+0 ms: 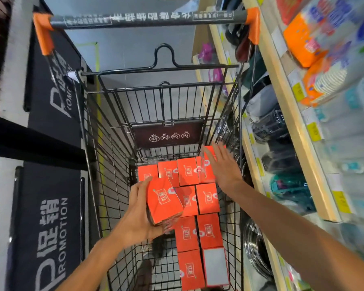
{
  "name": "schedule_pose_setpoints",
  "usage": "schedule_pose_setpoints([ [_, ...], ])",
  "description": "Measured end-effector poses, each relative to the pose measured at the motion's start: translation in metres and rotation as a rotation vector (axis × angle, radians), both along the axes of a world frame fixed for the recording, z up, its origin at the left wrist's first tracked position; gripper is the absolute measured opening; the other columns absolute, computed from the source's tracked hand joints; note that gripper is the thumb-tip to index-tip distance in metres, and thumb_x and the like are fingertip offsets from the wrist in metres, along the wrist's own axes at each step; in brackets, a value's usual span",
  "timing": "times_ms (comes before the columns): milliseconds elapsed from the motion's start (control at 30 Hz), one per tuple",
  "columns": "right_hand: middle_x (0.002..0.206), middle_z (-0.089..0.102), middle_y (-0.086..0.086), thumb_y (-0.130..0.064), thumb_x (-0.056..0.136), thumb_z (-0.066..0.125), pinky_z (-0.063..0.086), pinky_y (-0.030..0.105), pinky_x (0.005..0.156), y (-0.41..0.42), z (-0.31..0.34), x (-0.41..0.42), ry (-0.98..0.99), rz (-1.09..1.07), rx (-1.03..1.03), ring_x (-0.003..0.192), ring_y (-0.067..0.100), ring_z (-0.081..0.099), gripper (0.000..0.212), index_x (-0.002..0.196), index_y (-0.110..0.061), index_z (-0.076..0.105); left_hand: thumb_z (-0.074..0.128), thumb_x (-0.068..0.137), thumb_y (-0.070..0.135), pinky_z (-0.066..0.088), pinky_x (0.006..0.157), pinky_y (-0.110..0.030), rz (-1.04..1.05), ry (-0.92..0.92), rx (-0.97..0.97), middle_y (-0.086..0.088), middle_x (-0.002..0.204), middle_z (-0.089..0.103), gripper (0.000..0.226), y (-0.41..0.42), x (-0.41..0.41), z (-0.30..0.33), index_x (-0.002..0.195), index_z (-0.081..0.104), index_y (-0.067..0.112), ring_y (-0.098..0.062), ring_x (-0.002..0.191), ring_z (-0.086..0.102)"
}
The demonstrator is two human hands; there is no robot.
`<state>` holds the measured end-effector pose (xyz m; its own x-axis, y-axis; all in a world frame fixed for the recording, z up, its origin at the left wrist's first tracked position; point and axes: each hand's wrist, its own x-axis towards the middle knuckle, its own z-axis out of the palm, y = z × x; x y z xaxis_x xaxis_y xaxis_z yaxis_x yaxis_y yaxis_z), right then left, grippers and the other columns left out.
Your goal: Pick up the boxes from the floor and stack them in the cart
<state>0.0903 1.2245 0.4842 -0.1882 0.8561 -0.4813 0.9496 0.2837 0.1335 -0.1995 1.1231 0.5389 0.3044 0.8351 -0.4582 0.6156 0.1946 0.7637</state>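
A black wire shopping cart (114, 148) fills the middle of the head view, seen from above. Several orange boxes (208, 198) with white labels lie in rows on its floor, mostly along the right side. My left hand (139, 215) grips one orange box (164, 200), tilted, above the cart's left half. My right hand (223, 166) reaches in with straight fingers and touches an upright orange box (206, 166) at the far right corner of the rows.
The cart's handle bar (147, 19) with orange ends crosses the top. A wooden shelf unit (292, 114) with packaged goods and dark pots runs close along the right. Black promotion banners (51, 217) stand at the left. Grey floor lies beyond the cart.
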Motion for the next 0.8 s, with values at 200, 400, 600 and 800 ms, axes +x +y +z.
schedule_pose_setpoints([
  [200, 0.163, -0.028, 0.018, 0.014, 0.075, 0.064, 0.002, 0.048, 0.127, -0.007, 0.007, -0.001, 0.114, -0.046, 0.003, 0.151, 0.035, -0.025, 0.131, 0.145, -0.022, -0.041, 0.087, 0.045, 0.056, 0.033, 0.111, -0.029, -0.129, -0.001, 0.147, 0.027, 0.131, 0.022, 0.122, 0.064, 0.033, -0.011, 0.144, 0.017, 0.036, -0.003, 0.129, 0.034],
  [400, 0.168, -0.018, 0.006, 0.01, 0.075, 0.075, 0.006, 0.046, 0.127, -0.031, 0.011, -0.001, 0.491, -0.309, 0.065, 0.153, 0.027, -0.024, 0.134, 0.156, -0.035, -0.022, 0.09, 0.065, 0.027, 0.034, 0.117, -0.035, -0.157, 0.092, 0.219, 0.004, 0.156, 0.017, 0.119, 0.1, 0.073, -0.063, 0.155, 0.012, 0.026, -0.015, 0.148, 0.02],
  [600, 0.168, 0.0, 0.002, -0.012, 0.075, 0.087, 0.007, 0.04, 0.125, -0.057, 0.012, 0.003, 0.634, -0.385, 0.064, 0.156, 0.022, -0.014, 0.128, 0.161, -0.029, -0.006, 0.085, 0.068, 0.006, 0.055, 0.089, -0.041, -0.075, 0.131, 0.203, -0.01, 0.162, 0.004, 0.136, 0.094, 0.108, -0.089, 0.156, -0.016, 0.032, -0.036, 0.139, 0.041],
  [800, 0.168, 0.01, -0.001, -0.024, 0.089, 0.075, 0.017, 0.041, 0.126, -0.054, 0.033, 0.002, 0.672, -0.381, 0.011, 0.156, 0.019, 0.003, 0.099, 0.162, -0.027, 0.009, 0.084, 0.078, 0.021, 0.031, 0.115, -0.023, -0.054, 0.102, 0.218, 0.008, 0.161, 0.014, 0.112, 0.062, 0.074, -0.062, 0.156, 0.005, 0.035, -0.012, 0.15, 0.012],
])
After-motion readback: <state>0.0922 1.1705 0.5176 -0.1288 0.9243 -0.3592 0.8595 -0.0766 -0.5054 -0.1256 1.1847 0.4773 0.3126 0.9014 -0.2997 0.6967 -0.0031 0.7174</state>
